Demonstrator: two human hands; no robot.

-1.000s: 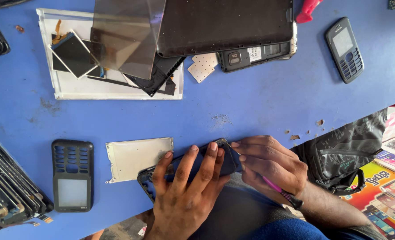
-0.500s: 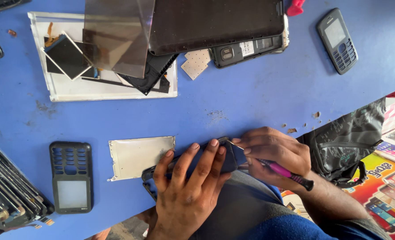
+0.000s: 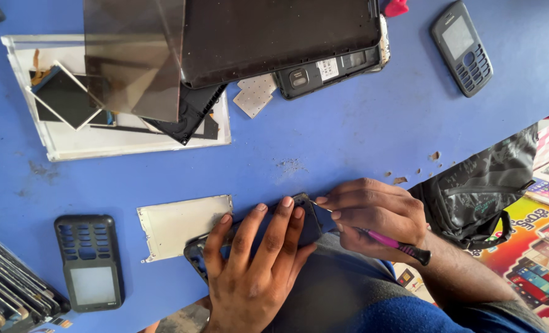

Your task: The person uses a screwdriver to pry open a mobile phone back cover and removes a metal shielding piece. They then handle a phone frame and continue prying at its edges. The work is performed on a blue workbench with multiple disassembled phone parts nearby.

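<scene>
Near the lower edge of the blue table [image 3: 324, 142], seen from the head camera, a dark phone frame [image 3: 299, 213] lies flat under the left hand [image 3: 253, 271], whose fingers are spread and pressed down on it, pinning it rather than curling around it. Just right of the frame, the right hand [image 3: 379, 216] is closed on a pink-handled screwdriver [image 3: 391, 242], thumb and fingers pinched together around the shaft, with the thin metal tip touching the frame's upper right corner. Just left of the frame, touching or nearly touching it, lies a thin silver metal plate [image 3: 182, 223]. Farther left of the frame sits a black keypad phone housing [image 3: 90, 262], face up and apart from the plate. Well above the frame, at the far side of the table, a white tray [image 3: 101, 145] holds loose dark screen parts, with a tinted glass sheet [image 3: 132, 55] leaning across it and a large black tablet back [image 3: 280, 34] overlapping beside it. Up and to the right of the frame lies a grey keypad phone [image 3: 462, 46], well apart from everything else. Right of the frame, past the right wrist, a black pouch [image 3: 478, 191] hangs off the table edge.
</scene>
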